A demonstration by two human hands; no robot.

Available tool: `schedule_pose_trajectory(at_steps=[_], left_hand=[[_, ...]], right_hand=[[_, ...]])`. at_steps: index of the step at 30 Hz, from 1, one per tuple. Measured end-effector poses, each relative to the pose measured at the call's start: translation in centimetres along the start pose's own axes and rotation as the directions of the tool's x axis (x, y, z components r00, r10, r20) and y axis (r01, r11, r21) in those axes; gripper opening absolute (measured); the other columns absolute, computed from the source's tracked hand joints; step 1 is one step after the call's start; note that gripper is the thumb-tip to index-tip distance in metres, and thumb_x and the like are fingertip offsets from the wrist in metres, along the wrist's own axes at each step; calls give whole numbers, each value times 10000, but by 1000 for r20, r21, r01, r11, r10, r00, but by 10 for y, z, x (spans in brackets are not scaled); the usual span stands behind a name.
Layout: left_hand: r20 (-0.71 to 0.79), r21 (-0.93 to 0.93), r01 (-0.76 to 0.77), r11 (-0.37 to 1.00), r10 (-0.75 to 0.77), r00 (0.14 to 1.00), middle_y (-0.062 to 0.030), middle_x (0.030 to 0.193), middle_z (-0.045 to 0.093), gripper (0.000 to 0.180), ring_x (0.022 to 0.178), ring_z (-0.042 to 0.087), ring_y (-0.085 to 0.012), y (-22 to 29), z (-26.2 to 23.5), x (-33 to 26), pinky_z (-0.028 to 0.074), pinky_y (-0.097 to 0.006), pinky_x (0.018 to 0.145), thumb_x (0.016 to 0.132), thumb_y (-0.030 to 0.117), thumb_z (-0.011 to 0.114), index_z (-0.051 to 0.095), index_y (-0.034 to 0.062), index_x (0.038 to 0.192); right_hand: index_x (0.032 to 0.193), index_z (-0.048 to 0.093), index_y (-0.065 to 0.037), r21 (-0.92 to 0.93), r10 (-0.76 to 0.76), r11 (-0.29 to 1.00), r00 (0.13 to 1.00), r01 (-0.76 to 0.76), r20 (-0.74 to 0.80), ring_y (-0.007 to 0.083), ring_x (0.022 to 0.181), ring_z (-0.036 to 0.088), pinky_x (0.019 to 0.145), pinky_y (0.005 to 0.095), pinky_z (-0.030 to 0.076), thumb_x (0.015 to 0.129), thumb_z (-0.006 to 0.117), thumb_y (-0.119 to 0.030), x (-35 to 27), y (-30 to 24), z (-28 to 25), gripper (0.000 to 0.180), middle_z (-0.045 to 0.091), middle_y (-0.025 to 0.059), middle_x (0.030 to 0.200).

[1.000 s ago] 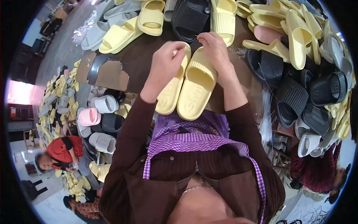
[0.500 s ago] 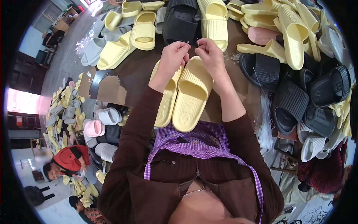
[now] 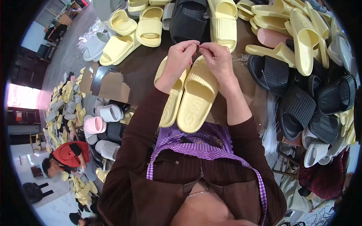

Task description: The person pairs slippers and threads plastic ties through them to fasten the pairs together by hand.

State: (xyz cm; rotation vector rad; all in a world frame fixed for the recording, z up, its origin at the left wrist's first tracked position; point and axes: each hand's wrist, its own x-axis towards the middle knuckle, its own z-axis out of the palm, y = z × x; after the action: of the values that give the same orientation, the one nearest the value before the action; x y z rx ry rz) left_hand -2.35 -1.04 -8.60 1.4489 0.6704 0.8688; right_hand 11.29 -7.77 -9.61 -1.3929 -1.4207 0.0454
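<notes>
A pair of pale yellow slides stands on the brown tabletop close to my body: the left slide and the right slide, side by side, toes pointing away. Above their toe ends my left hand and my right hand meet at the fingertips. Both hands are closed in a pinch. Whatever lies between the fingers is too small to name. My wrists partly cover the straps. Just beyond the hands lie a black slide and another yellow slide.
Yellow slides line the far left; black slides pile up at the right. A bundle of clear thin strands hangs at the table's right edge. Torn cardboard lies left. A person in red is near the slide heap at lower left.
My fingertips, slightly apart before, have come together. The whole view has shifted a little, with the table things moving right in the picture.
</notes>
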Motion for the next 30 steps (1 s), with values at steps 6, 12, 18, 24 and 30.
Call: schedule_pose_trajectory(at_steps=[6, 12, 18, 24, 30], left_hand=[[-21, 32, -44, 999, 45, 999, 5, 744, 617, 215, 547, 493, -25, -3, -1, -1, 390, -179, 478, 912, 131, 574, 678, -6, 1041], [-63, 111, -77, 991, 85, 994, -28, 764, 645, 205, 563, 525, -47, -9, -1, 1, 428, -205, 497, 899, 122, 590, 684, -16, 1018], [-61, 198, -180, 964, 196, 979, -59, 777, 656, 192, 563, 558, -77, -14, -1, 2, 458, -225, 513, 885, 111, 594, 687, -1, 1011], [-53, 167, -181, 969, 192, 980, -59, 778, 652, 176, 577, 592, -94, -8, 2, -2, 478, -226, 526, 882, 94, 590, 691, -7, 983], [-83, 178, -173, 969, 190, 978, -66, 782, 665, 173, 589, 611, -97, -6, 4, -5, 490, -225, 537, 877, 86, 593, 690, -15, 978]], right_hand=[[884, 692, -11, -9, 15, 1000, 1000, -15, 3, 185, 636, 649, 613, 283, 505, 803, 662, -27, -1, 0, 2, 88, 680, 118, 736], [884, 696, -15, -23, -4, 1000, 1000, 4, 12, 196, 638, 655, 616, 291, 510, 801, 662, -37, -1, -7, 1, 92, 682, 123, 738], [881, 696, -15, -61, 41, 997, 999, -40, 14, 212, 647, 661, 622, 298, 512, 803, 655, -43, -2, -6, 1, 92, 683, 125, 744], [875, 695, -20, -78, 39, 996, 999, -38, 11, 233, 652, 661, 634, 307, 516, 803, 651, -43, -2, -8, -2, 88, 684, 127, 751], [875, 696, -34, -74, 60, 996, 998, -58, 28, 255, 689, 646, 690, 336, 506, 803, 654, -67, -2, -9, -1, 89, 685, 122, 771]])
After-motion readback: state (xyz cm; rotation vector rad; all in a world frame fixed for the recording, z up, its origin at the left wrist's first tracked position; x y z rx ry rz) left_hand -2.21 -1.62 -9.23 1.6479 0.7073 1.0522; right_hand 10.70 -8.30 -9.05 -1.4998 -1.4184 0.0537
